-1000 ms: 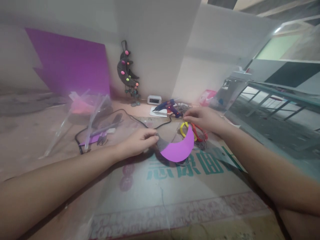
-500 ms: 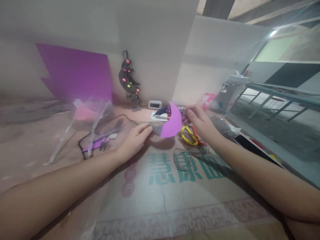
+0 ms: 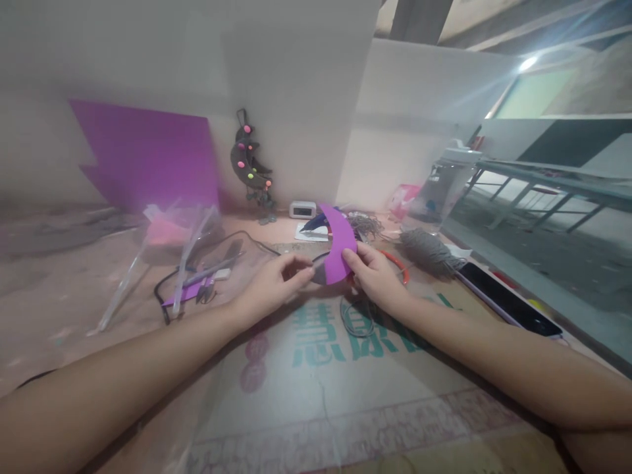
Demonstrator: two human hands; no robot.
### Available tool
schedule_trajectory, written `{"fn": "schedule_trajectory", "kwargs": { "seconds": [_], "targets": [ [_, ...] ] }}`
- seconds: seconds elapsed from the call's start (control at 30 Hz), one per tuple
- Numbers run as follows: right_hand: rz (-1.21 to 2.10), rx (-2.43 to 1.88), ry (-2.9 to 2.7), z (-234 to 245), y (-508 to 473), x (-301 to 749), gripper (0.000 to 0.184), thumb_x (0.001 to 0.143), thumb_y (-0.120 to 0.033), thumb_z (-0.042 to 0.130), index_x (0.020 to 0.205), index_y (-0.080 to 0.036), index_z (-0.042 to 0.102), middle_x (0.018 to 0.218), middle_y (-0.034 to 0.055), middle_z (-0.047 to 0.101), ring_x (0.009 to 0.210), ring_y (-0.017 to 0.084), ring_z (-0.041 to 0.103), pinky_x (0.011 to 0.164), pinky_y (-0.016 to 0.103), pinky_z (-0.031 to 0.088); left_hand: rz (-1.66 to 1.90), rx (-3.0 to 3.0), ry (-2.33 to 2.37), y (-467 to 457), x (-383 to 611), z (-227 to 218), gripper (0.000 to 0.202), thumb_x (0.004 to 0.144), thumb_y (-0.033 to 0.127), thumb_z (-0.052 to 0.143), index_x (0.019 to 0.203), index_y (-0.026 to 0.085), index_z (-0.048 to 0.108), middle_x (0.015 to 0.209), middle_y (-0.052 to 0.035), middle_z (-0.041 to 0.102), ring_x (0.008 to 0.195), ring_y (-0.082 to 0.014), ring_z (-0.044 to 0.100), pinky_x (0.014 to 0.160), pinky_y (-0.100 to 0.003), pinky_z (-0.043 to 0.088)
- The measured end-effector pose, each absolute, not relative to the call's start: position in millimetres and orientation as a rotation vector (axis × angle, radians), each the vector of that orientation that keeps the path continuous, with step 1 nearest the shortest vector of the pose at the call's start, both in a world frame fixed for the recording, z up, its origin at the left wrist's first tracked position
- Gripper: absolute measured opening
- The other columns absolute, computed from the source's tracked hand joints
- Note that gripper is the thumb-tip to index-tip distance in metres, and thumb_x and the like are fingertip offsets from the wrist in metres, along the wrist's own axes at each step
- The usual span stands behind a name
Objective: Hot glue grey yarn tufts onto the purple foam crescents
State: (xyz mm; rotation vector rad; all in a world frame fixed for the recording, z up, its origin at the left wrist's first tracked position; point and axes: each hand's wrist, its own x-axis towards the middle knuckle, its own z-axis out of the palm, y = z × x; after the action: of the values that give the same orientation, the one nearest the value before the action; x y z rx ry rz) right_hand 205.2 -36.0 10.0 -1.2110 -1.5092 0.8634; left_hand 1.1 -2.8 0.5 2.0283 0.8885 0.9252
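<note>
A purple crescent cutout (image 3: 340,247) stands upright in front of me, its lower left tip covered in grey, apparently wound yarn. My right hand (image 3: 378,273) grips its lower right curve, thumb on the front face and fingers behind. At the grey tip, the thumb and forefinger of my left hand (image 3: 276,283) come together on its end; its other fingers are partly hidden. A loop of grey yarn (image 3: 356,320) lies on the table just below. Behind the right hand, orange scissor-like handles (image 3: 397,263) show in part.
A grey yarn ball (image 3: 427,249) and a phone (image 3: 511,299) lie right. Behind are a glue gun (image 3: 318,222), a small digital clock (image 3: 302,210) and a clear bottle (image 3: 444,187). A decorated dark crescent (image 3: 245,161) hangs near a purple sheet (image 3: 153,158). Plastic bag (image 3: 182,237) left.
My right hand has come down and left from behind the crescent and taken hold of its curved edge. The crescent is turned slightly more upright. The yellow ring handle is now hidden.
</note>
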Motion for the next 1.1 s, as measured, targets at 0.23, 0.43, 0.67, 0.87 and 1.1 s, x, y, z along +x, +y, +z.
{"fn": "schedule_trajectory", "kwargs": {
  "seconds": [0.23,0.43,0.67,0.87,1.1],
  "targets": [
    [0.885,-1.19,-1.535,9.5,-38.0,202.2,0.026,0.087,-0.045,0.053,0.084,-0.02,0.052,0.055,-0.0064,0.053,0.041,0.008,0.049,0.038,0.019,0.04,0.808,2.11,0.952,-7.7,0.8,2.1,0.029,0.082,0.042,0.057,0.094,0.018,0.068,0.089,-0.0018,0.07,0.079,-0.0172,0.062,0.07,-0.026,0.045],
    [0.974,-1.144,-1.5,12.5,-43.9,195.1,0.022,0.087,-0.042,0.053,0.091,-0.02,0.051,0.065,-0.0029,0.063,0.049,0.012,0.061,0.04,0.021,0.048,0.8,2.117,0.905,-8.8,1.0,0.7,0.027,0.083,0.039,0.057,0.094,0.018,0.07,0.087,-0.0012,0.07,0.075,-0.016,0.061,0.073,-0.027,0.046],
    [0.966,-1.123,-1.545,13.1,-46.3,191.1,0.015,0.087,-0.034,0.053,0.09,-0.019,0.053,0.069,-0.0018,0.064,0.052,0.012,0.062,0.047,0.024,0.053,0.993,1.802,0.749,-6.2,2.5,0.9,0.032,0.09,0.033,0.048,0.117,0.018,0.058,0.117,-0.0072,0.062,0.098,-0.0184,0.059,0.085,-0.031,0.046],
    [1.007,-1.094,-1.588,10.3,-46.8,192.5,0.018,0.087,-0.035,0.054,0.094,-0.019,0.053,0.067,-0.0024,0.063,0.049,0.011,0.062,0.044,0.022,0.05,0.775,1.546,0.523,1.3,-0.4,-1.0,0.039,0.085,0.02,0.052,0.123,0.024,0.055,0.129,-0.0051,0.056,0.114,-0.0202,0.053,0.093,-0.032,0.042],
    [1.114,-1.063,-1.559,8.9,-46.4,193.4,0.019,0.088,-0.036,0.054,0.096,-0.02,0.052,0.056,-0.0047,0.06,0.045,0.011,0.059,0.042,0.021,0.048,0.639,1.507,0.532,-2.3,0.1,-0.4,0.032,0.081,0.02,0.056,0.113,0.018,0.062,0.111,-0.0054,0.066,0.108,-0.0214,0.057,0.095,-0.034,0.04]
  ]
}}
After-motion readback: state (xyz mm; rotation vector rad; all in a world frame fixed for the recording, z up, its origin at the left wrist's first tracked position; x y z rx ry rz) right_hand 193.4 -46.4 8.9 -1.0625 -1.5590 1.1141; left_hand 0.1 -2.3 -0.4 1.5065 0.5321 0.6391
